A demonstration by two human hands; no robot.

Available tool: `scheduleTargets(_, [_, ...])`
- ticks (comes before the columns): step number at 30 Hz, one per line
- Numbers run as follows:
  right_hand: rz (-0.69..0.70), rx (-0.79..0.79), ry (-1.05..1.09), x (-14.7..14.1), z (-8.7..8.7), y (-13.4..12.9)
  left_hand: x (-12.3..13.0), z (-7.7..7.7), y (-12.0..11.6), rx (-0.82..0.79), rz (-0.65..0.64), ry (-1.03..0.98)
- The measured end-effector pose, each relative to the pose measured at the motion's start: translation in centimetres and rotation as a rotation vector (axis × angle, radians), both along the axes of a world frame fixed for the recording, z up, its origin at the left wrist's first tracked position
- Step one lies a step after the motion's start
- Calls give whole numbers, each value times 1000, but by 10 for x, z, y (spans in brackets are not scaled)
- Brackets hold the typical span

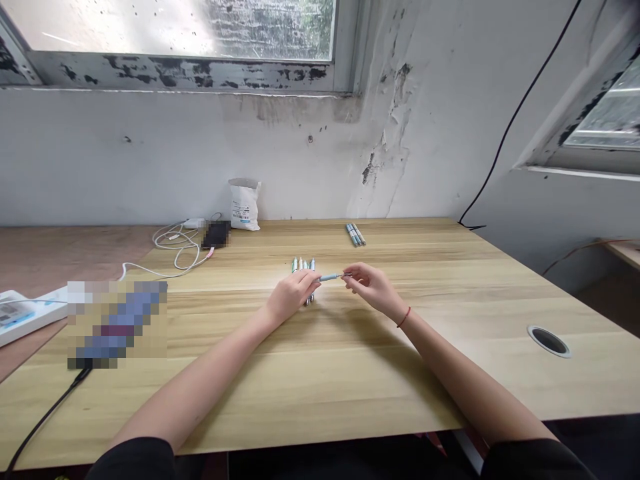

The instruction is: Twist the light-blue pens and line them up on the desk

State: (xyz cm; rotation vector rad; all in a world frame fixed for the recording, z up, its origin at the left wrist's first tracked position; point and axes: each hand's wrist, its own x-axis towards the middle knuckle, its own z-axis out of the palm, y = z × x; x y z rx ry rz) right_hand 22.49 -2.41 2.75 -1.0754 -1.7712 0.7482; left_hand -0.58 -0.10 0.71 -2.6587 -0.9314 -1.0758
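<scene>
1 blue pen (329,277) is projecting from the left hand (294,294), which is gripping it; the right hand (374,288) is pinching a metal piece (347,275) at the pen's end.

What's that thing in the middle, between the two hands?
In the head view, a slim light-blue pen lies between the left hand and the right hand, its narrow end toward the right.

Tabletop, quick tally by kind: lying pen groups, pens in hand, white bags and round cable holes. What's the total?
Lying pen groups: 2 (far group; near group, partly hidden by the left hand)
Held pen: 1
White bag: 1
Round cable hole: 1
Total: 5
</scene>
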Motion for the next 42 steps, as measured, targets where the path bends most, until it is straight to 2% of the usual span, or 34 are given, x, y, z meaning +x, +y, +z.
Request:
scheduleTargets(15, [48,10,-65,-4,2,-5,2,3,-3,-1,-47,13])
scheduleTargets(22, [34,90,-189,-5,5,-8,0,3,-5,-27,-46,36])
scheduleTargets(27, [43,64,-274,-4,6,-8,0,3,-5,11,-65,53])
scheduleTargets(30, [31,62,-303,-3,3,-7,0,3,-4,25,-55,57])
scheduleTargets(34, [36,90,-226,-3,-1,-5,0,2,-3,28,-28,47])
scheduleTargets(39, [49,63,-305,-2,-3,-4,-1,2,-3,59,-18,82])
scheduleTargets(42, [39,70,-271,-2,-2,-4,0,2,-2,83,12,81])
